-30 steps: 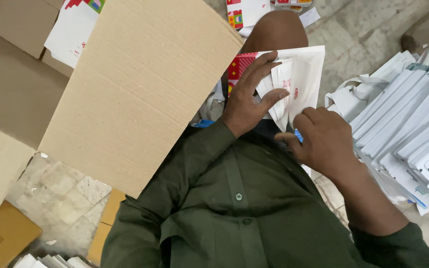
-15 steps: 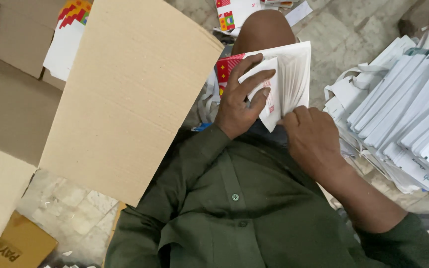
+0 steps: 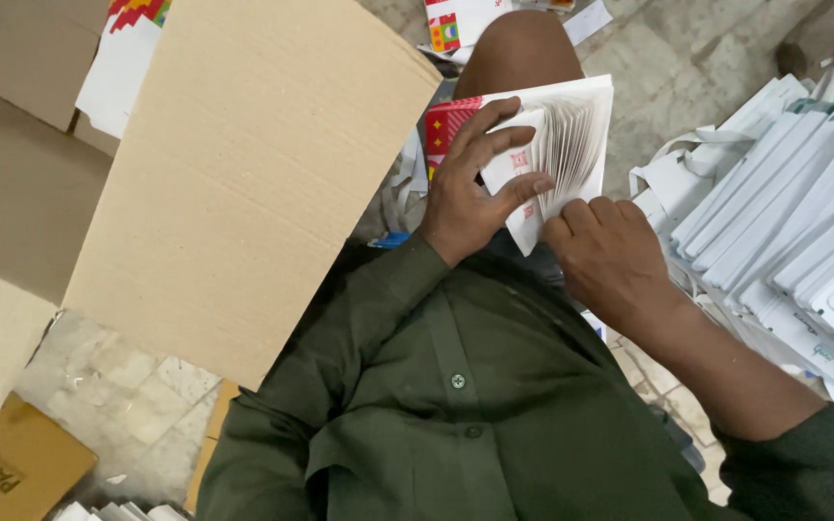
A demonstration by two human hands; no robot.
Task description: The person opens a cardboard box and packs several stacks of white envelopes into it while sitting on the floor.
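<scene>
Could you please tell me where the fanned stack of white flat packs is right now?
In the head view, the stack of white flat packs sits upper centre, held between the left hand and right hand, above the green shirt, right of the cardboard flap.

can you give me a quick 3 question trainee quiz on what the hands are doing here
1. True or false: both hands touch the stack of white sheets.
2. Which hand spreads its fingers over the stack's front? A) left hand B) right hand
3. What large brown thing stands at the person's left?

Key
1. True.
2. A; the right hand fans the sheets' lower edge.
3. The cardboard flap of an open box.
</scene>
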